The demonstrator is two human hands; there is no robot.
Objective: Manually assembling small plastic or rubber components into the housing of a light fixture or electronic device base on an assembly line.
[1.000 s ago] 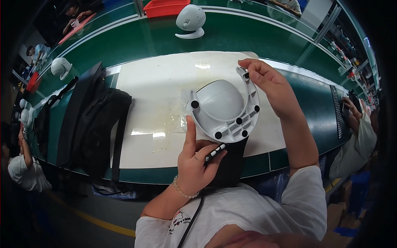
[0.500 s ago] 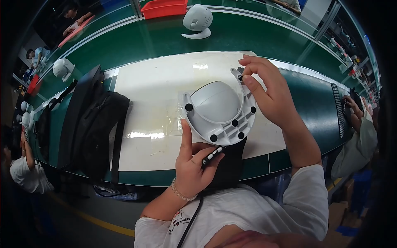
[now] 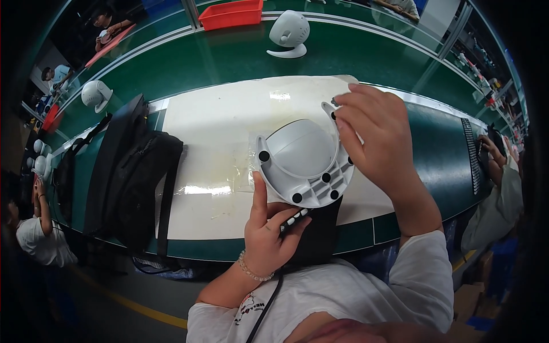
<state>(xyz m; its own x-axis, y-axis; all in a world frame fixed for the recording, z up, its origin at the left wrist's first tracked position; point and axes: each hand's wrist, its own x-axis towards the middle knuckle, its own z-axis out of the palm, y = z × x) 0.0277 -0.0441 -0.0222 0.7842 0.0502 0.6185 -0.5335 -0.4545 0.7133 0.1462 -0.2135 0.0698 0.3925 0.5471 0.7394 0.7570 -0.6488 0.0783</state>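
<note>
Well, the hands are apart on either side of the white plastic housing (image 3: 303, 150), which sits underside up over the pale mat (image 3: 206, 134) on the green worktop (image 3: 440, 146). The left hand (image 3: 267, 234) pinches a dark strip with white spots (image 3: 295, 219) and steadies the rim with its forefinger, while the right hand (image 3: 378, 134) bends over the far tip near a black round pad (image 3: 334, 116); whether it grips anything, I can't tell.
</note>
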